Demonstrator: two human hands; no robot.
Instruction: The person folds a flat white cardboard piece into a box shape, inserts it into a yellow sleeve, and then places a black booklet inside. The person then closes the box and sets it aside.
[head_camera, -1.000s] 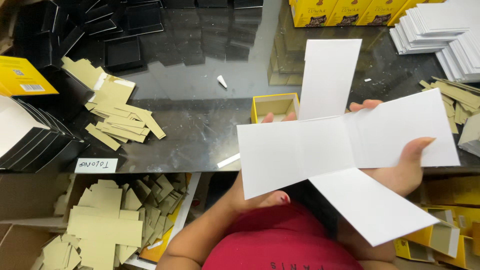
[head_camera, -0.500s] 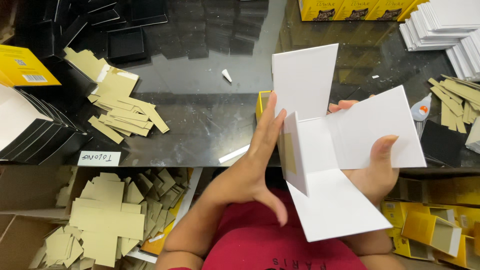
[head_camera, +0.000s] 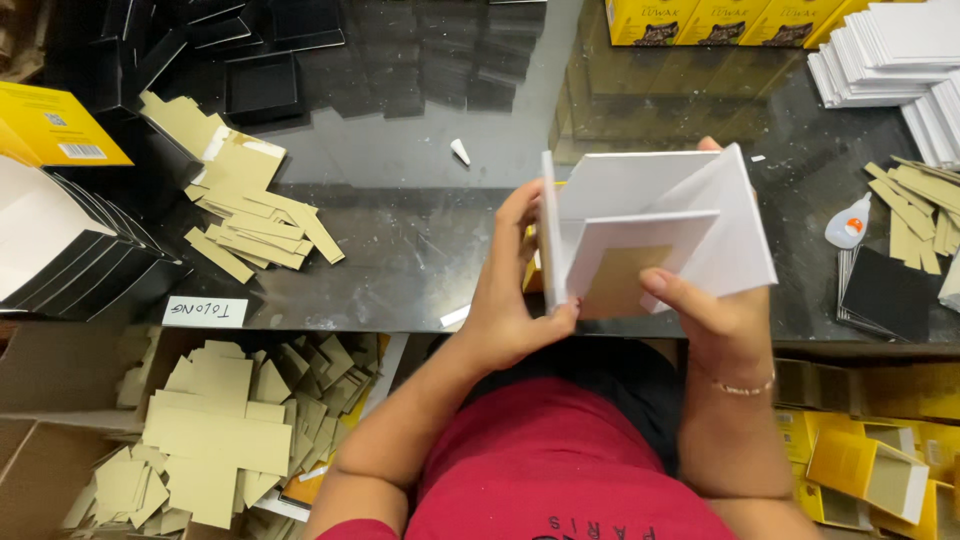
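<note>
While the white card box (head_camera: 650, 225) sits half-folded above the dark tabletop (head_camera: 400, 250), both hands are on it. Left hand (head_camera: 510, 290) clamps the upright left wall, fingers (head_camera: 515, 215) curled over its outer face, thumb pressing at the lower corner. Right hand (head_camera: 715, 320) grips the right flap, thumb on the inner panel, where a tan square shows. Glue bottle (head_camera: 848, 222) lies off to the right, just beside a black card square (head_camera: 890, 292). Tan card strips (head_camera: 255, 215) are heaped to the left, and cross-shaped tan blanks (head_camera: 215, 430) fill the carton below the edge.
</note>
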